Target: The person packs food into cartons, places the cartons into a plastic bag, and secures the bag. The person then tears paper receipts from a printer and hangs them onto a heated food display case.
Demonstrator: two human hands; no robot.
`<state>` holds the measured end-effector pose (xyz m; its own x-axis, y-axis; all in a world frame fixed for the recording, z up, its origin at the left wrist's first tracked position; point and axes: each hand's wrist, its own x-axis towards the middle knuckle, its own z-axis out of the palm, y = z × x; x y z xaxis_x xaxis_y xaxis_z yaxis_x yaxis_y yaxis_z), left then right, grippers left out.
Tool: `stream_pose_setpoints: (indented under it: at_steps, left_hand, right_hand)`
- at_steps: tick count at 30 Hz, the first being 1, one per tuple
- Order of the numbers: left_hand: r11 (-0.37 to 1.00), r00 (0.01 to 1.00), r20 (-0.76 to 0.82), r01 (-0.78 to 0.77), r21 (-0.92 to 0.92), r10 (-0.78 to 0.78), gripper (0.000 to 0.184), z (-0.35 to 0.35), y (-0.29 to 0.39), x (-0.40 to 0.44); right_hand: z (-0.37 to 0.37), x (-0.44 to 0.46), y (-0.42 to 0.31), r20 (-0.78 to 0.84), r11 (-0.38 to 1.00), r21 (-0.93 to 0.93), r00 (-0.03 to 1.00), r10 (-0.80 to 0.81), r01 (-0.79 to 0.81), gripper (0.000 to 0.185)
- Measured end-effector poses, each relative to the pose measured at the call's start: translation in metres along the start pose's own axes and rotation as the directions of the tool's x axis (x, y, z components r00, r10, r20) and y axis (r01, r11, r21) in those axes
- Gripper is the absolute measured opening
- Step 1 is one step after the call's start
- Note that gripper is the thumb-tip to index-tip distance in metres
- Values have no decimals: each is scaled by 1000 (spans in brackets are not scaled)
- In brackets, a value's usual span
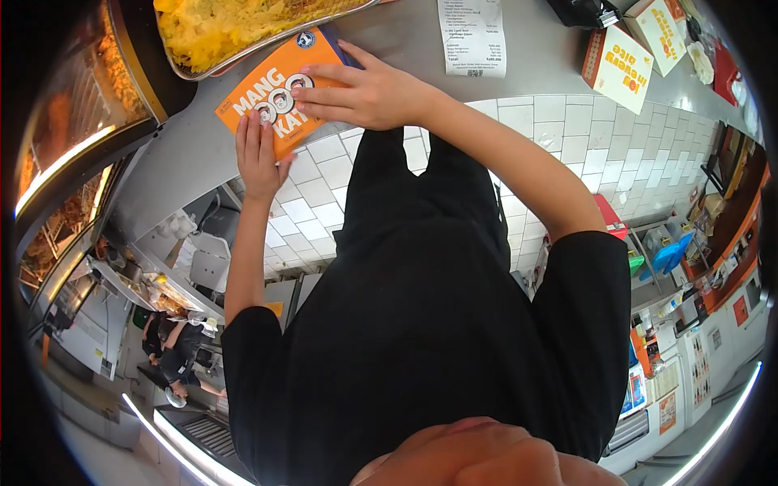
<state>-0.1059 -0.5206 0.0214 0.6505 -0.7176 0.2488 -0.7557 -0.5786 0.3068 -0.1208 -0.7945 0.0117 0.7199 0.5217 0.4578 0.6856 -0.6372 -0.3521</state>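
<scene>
An orange cardboard food box (279, 89) with large white lettering and round face drawings sits tilted at the counter's near edge. My left hand (259, 158) grips its near left side, fingers laid over the printed face and thumb at the lower edge. Across the right part of the box, my right hand (365, 89) presses its fingers on the lettering and wraps the far right corner. A dark blue side of the box shows beside that hand. The underside of the box is hidden.
A metal tray (190, 74) of yellow food stands behind the box. A printed receipt (472, 40) lies on the steel counter (535, 49). White and orange boxes (617, 69) stand at the right. A lit glass display case (77, 121) borders the left. Another person (178, 348) is at lower left.
</scene>
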Motion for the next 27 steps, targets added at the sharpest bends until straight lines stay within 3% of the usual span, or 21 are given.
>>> stream_pose_setpoints:
  at_steps: [2, 6, 7, 8, 12, 13, 16, 17, 19, 20, 21, 22, 23, 24, 25, 27]
  left_hand:
    - [999, 999, 41, 14, 47, -15, 48, -5, 3, 4]
    - [997, 993, 85, 80, 19, -81, 52, -27, 22, 19]
    - [997, 990, 111, 82, 13, -82, 52, -30, 25, 19]
    - [996, 982, 179, 48, 69, -60, 41, -33, 25, 17]
    - [993, 944, 309, 116, 18, -115, 40, -42, 33, 22]
    - [994, 922, 372, 105, 36, -111, 40, -42, 39, 26]
    - [986, 952, 300, 13, 167, -64, 39, -32, 38, 21]
    - [974, 972, 232, -18, 227, -36, 38, -27, 36, 15]
    - [989, 992, 128, -10, 145, -9, 22, -24, 40, 14]
    - [994, 994, 107, -1, 110, -11, 18, -25, 45, 19]
    - [997, 996, 84, 11, 77, -17, 14, -26, 50, 24]
    - [997, 997, 57, 54, 49, -57, 10, -26, 57, 33]
    - [996, 995, 57, 78, 34, -80, 11, -26, 60, 39]
    - [995, 993, 65, 98, 22, -100, 12, -27, 62, 43]
    - [993, 990, 77, 115, 11, -115, 13, -30, 63, 47]
    - [987, 978, 155, 149, -56, -139, 16, -33, 60, 60]
  right_hand:
    - [8, -1, -5, -66, 999, 0, 997, 51, -51, 31]
    - [-12, 9, -19, 2, 965, 136, 974, 225, -223, 28]
    - [-16, 8, -20, 64, 962, 137, 971, 229, -236, 28]
    - [-22, 9, -22, 128, 957, 141, 963, 237, -254, 29]
    - [-45, 21, -20, 291, 961, 77, 928, 234, -267, 29]
    - [-40, 15, -18, 241, 966, 86, 946, 219, -245, 31]
    - [-36, 4, -13, 25, 969, 120, 977, 213, -215, 40]
    - [-45, 3, -16, 178, 956, 156, 959, 221, -249, 36]
    - [-90, 6, -11, 483, 920, 197, 850, 210, -339, 27]
    - [-106, -13, 7, 96, 918, 299, 965, 243, -261, 14]
    - [-130, -28, 21, -160, 913, 117, 900, 405, -391, 28]
    - [-146, -68, 54, -263, 749, 166, 703, 661, -642, 23]
    - [-180, -77, 68, -281, 342, 108, 301, 911, -933, 15]
    - [-197, -103, 116, -302, 395, 596, 261, 917, -699, 28]
    - [-215, -112, 135, -279, 426, 348, 341, 898, -835, 27]
    - [-219, -108, 156, 45, 342, 377, 386, 921, -861, 27]
